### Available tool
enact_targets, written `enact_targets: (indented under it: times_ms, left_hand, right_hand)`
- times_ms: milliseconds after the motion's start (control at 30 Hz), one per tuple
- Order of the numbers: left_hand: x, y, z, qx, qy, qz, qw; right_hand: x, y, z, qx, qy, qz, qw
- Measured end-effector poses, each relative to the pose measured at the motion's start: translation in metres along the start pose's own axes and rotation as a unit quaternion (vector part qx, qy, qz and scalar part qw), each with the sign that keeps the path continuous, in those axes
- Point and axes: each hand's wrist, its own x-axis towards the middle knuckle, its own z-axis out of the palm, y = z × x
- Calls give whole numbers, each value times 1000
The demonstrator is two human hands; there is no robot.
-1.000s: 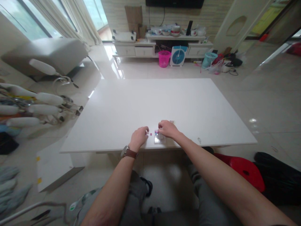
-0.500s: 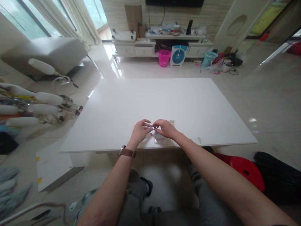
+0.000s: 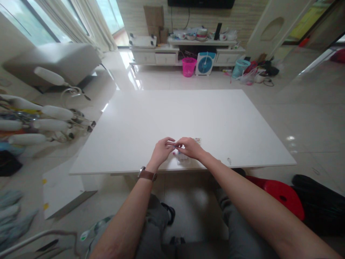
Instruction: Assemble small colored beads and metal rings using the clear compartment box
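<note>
My left hand (image 3: 161, 151), a brown-strapped watch on its wrist, and my right hand (image 3: 192, 148) meet fingertip to fingertip just above the white table (image 3: 172, 115), near its front edge. Both pinch a tiny bluish piece (image 3: 174, 146) between them; it is too small to identify. Right under the hands lies a small clear box (image 3: 183, 159) with pink and coloured bits in it, partly hidden by my right hand. A tiny pink piece lies beside it on the left. A few small rings or beads (image 3: 198, 139) lie just behind my right hand.
A small pale scrap (image 3: 228, 160) lies near the front right of the table. A red stool (image 3: 280, 194) stands by my right knee. White-handled tools (image 3: 40, 124) are piled at the left. A TV cabinet, pink basket (image 3: 188, 67) and fan (image 3: 205, 64) stand at the far wall.
One second ago both hands rested on the table apart, beside the clear box. They have since lifted and come together, fingertips pinching a tiny piece above the box.
</note>
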Motion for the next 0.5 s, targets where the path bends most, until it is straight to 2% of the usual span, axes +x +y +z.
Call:
enact_targets:
  times_ms: [133, 267, 500]
  left_hand:
    - [-2, 4, 1, -2, -8, 14, 1000]
    - [-4, 6, 2, 21, 19, 26, 999]
    - [-4, 6, 2, 78, 25, 31, 996]
  right_hand:
    - [1, 2, 2, -16, 13, 6, 1000]
    - [1, 1, 2, -17, 21, 5, 1000]
    - [2, -3, -1, -23, 1, 10, 1000]
